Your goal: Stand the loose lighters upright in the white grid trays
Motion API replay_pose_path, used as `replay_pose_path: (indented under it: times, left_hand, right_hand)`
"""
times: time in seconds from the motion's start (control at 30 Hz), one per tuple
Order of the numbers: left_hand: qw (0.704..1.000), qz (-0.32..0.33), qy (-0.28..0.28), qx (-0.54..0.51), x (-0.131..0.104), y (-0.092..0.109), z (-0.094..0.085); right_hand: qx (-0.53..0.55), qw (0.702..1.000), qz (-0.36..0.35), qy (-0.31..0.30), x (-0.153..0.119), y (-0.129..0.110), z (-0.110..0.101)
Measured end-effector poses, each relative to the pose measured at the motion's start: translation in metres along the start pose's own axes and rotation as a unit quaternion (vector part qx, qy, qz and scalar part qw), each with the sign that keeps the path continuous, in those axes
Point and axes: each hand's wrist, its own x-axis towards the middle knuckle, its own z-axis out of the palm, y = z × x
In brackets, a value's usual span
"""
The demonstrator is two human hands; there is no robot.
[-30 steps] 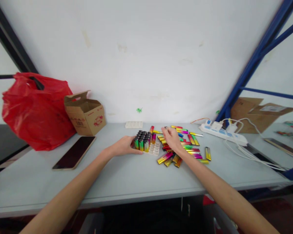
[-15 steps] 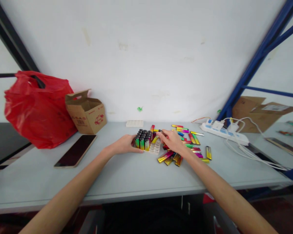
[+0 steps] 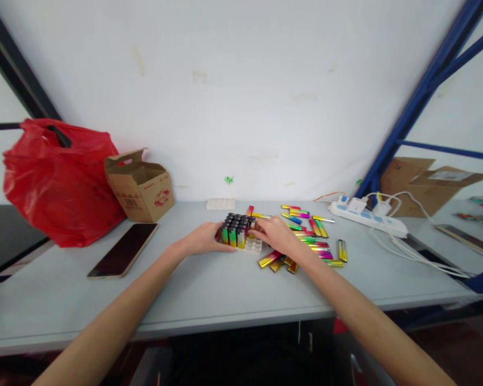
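Several upright lighters [image 3: 233, 231] with black tops and shiny coloured bodies stand packed in a white tray [image 3: 254, 246], whose right part shows bare slots. My left hand [image 3: 205, 238] wraps round the left side of this block, thumb along its front. At the block's right edge, my right hand [image 3: 271, 234] pinches a lighter held upright against the standing ones; its body is mostly hidden by the fingers. Loose lighters [image 3: 314, 247] in red, gold, green and purple lie in a heap right of the tray, partly under my right hand.
A second white tray [image 3: 221, 203] lies near the wall. To the left are a phone [image 3: 124, 250], an open cardboard box [image 3: 145, 190] and a red bag [image 3: 64, 182]. A power strip [image 3: 368, 217] with white cables lies at the right, before another carton [image 3: 422, 182].
My right hand has moved left to the block, and the lighter in it has gone from tilted to upright beside the others. My left hand has kept its hold.
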Motion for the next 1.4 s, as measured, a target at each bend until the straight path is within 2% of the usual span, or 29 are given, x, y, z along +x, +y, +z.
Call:
replay_pose_path:
  times: [0.07,0.13,0.33,0.43,0.5,0.67,0.8,0.97,1.17,1.4]
  left_hand:
    - [1.0,0.0,-0.002,-0.015,0.0,-0.001,0.001]
    - [1.0,-0.002,-0.004,-0.022,0.001,-0.001,0.001]
    - [1.0,-0.019,0.0,0.014,0.002,-0.004,0.002]
    - [1.0,-0.015,-0.003,0.012,0.002,-0.004,0.001]
    - [1.0,-0.013,-0.003,0.013,0.002,-0.003,0.001]
    - [1.0,-0.017,-0.003,0.017,0.002,-0.002,0.001]
    - [1.0,-0.018,-0.002,0.008,0.002,-0.004,0.002]
    - [1.0,-0.017,-0.004,0.012,0.002,-0.004,0.002]
    - [0.999,-0.023,-0.008,0.032,0.002,-0.001,0.0]
    - [1.0,-0.016,-0.009,0.012,0.0,0.003,-0.002]
  right_hand:
    - [0.01,1.0,-0.006,0.002,-0.003,0.009,-0.004]
    - [0.014,0.999,0.011,0.03,-0.007,0.026,-0.01]
    - [-0.045,0.982,0.132,0.123,-0.028,0.115,-0.02]
    - [-0.094,0.966,0.215,0.107,-0.038,0.152,-0.012]
    - [-0.09,0.966,0.228,0.081,-0.04,0.165,-0.006]
    - [-0.041,0.981,0.189,0.014,-0.028,0.167,0.005]
    - [-0.027,0.983,0.175,-0.041,-0.019,0.164,0.004]
    - [-0.061,0.979,0.192,-0.031,-0.019,0.166,0.0]
    - [-0.043,0.981,0.182,-0.05,-0.022,0.164,-0.004]
    - [-0.023,0.98,0.195,-0.034,-0.023,0.163,-0.013]
